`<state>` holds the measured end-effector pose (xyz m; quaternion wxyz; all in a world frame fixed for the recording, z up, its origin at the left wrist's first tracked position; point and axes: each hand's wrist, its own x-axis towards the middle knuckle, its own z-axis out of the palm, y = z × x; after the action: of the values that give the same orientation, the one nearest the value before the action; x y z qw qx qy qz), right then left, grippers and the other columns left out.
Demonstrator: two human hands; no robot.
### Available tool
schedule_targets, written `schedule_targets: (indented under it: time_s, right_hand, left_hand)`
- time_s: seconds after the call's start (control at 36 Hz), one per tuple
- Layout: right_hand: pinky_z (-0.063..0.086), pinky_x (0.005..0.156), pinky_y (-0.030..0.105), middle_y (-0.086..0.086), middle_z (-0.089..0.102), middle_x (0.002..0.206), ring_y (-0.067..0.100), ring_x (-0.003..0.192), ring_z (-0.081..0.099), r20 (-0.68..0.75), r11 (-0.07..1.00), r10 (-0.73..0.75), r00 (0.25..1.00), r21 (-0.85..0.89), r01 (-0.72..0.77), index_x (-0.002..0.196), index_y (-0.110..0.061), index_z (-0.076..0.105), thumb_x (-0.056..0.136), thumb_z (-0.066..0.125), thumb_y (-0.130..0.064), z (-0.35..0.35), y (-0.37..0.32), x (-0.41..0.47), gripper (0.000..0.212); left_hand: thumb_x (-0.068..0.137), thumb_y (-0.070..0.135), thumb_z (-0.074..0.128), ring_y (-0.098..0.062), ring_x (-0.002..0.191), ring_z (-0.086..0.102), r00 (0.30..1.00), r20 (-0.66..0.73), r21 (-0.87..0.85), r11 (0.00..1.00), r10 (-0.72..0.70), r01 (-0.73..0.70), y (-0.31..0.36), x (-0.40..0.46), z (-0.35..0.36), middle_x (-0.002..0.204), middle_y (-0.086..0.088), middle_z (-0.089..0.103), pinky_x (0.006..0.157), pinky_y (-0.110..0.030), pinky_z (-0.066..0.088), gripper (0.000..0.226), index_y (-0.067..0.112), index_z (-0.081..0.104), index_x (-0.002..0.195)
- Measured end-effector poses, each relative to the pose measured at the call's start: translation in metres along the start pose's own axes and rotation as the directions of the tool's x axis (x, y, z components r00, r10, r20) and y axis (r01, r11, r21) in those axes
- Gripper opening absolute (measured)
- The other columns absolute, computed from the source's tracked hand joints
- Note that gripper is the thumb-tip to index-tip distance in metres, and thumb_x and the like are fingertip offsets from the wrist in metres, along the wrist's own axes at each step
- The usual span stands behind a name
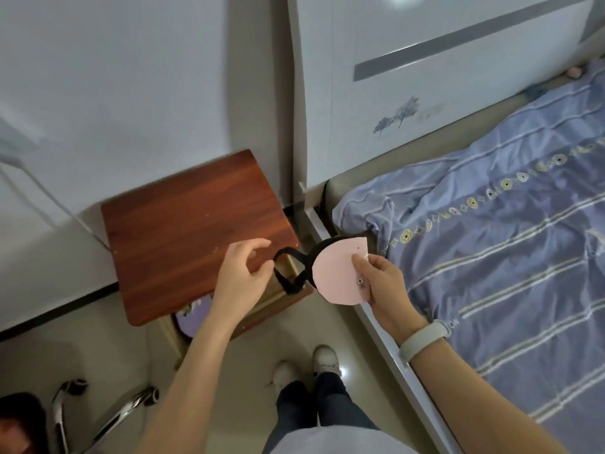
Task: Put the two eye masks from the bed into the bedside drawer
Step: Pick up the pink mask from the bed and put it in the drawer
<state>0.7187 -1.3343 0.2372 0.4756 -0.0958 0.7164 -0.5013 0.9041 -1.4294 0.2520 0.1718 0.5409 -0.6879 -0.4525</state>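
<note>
pink eye mask (337,276) pinched in right hand (384,286), left hand (242,278) beside strap

Pink eye mask (334,273) held folded (black strap dangling), lavender mask (191,317) in open drawer (262,306)

Glossy reddish wood nightstand top (190,224), matt pink eye mask (334,276), cloth quilt (491,240)

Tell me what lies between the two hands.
In the head view, the pink eye mask's black strap loops between the left hand and the right hand, above the open drawer.
</note>
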Motion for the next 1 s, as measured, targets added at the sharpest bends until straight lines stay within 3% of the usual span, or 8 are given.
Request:
schedule_targets:
  time_s: [0.06,0.14,0.25,0.39,0.5,0.64,0.81,1.0]
  right_hand:
    - [0.051,0.082,0.049,0.033,0.063,0.102,0.037,0.086,0.062,0.023,1.0,0.003,1.0,-0.019,-0.002,0.088,-0.011,0.059,0.088,0.057,-0.021,0.002,0.001,0.0,0.011]
    - [0.052,0.086,0.05,0.019,0.067,0.104,0.034,0.091,0.065,0.107,1.0,0.012,0.994,0.001,-0.012,0.116,-0.007,0.051,0.089,0.055,-0.019,0.004,0.002,-0.001,0.029]
    - [0.049,0.087,0.053,0.02,0.064,0.092,0.034,0.086,0.061,0.232,0.998,-0.06,0.971,-0.002,0.063,0.132,-0.029,0.034,0.09,0.053,-0.012,0.003,0.004,-0.001,0.05]
    - [0.053,0.086,0.051,0.017,0.057,0.111,0.036,0.096,0.059,0.399,0.888,-0.162,0.903,-0.34,0.31,0.111,-0.047,0.044,0.09,0.05,-0.015,0.0,0.001,-0.001,0.038]
    - [0.054,0.086,0.037,0.004,0.06,0.102,0.019,0.095,0.061,0.414,0.826,-0.102,0.905,-0.472,0.309,0.084,-0.036,0.048,0.091,0.05,-0.022,0.001,-0.002,0.001,0.015]
    - [0.047,0.065,0.022,-0.001,0.055,0.083,0.013,0.074,0.056,0.342,0.859,-0.169,0.924,-0.408,0.309,0.084,-0.029,0.045,0.093,0.044,-0.02,0.004,0.0,0.002,0.012]
    - [0.043,0.061,0.02,-0.006,0.051,0.081,0.008,0.073,0.054,0.297,0.838,-0.2,0.933,-0.442,0.321,0.085,-0.03,0.041,0.094,0.042,-0.023,0.006,0.004,-0.002,0.011]
    - [0.041,0.061,0.02,-0.009,0.046,0.083,0.007,0.074,0.049,0.23,0.844,-0.277,0.933,-0.405,0.351,0.092,-0.025,0.04,0.092,0.047,-0.02,0.009,0.008,-0.008,0.009]
  left_hand:
    - [0.085,0.021,0.059,-0.002,0.103,0.049,0.997,0.02,-0.037,0.996,0.079,-0.079,0.01,-0.008,0.012,0.113,0.007,0.052,0.089,-0.019,0.036,0.016,0.025,0.062,0.1]
    - [0.082,0.028,0.062,-0.005,0.11,0.048,0.992,0.078,-0.094,0.992,0.095,-0.087,0.015,-0.013,0.027,0.114,0.011,0.051,0.094,-0.024,0.038,0.017,0.027,0.061,0.099]
    - [0.08,0.029,0.066,-0.008,0.102,0.053,0.986,0.168,-0.126,0.992,0.005,0.017,0.013,-0.013,0.034,0.105,0.011,0.059,0.079,-0.016,0.039,0.023,0.026,0.057,0.101]
    - [0.08,0.021,0.067,-0.007,0.095,0.055,0.982,0.183,-0.107,0.992,-0.048,0.069,0.01,-0.013,0.031,0.093,0.014,0.06,0.079,-0.016,0.04,0.014,0.024,0.059,0.091]
    - [0.08,0.02,0.067,-0.008,0.097,0.059,0.973,0.225,-0.117,0.989,-0.058,0.086,0.01,-0.017,0.029,0.095,0.012,0.063,0.089,-0.025,0.045,0.014,0.026,0.06,0.091]
    - [0.079,0.022,0.068,-0.008,0.103,0.059,0.968,0.236,-0.166,0.978,-0.081,0.122,0.008,-0.023,0.03,0.101,0.01,0.064,0.093,-0.027,0.044,0.019,0.027,0.061,0.096]
    - [0.079,0.016,0.068,-0.004,0.101,0.061,0.973,0.221,-0.223,0.968,-0.065,0.115,0.01,-0.027,0.03,0.095,0.017,0.065,0.09,-0.024,0.046,0.023,0.036,0.059,0.088]
    - [0.081,0.015,0.063,-0.008,0.098,0.062,0.959,0.264,-0.112,0.984,-0.108,0.142,0.01,-0.03,0.034,0.099,0.007,0.069,0.093,-0.03,0.046,0.03,0.02,0.065,0.111]
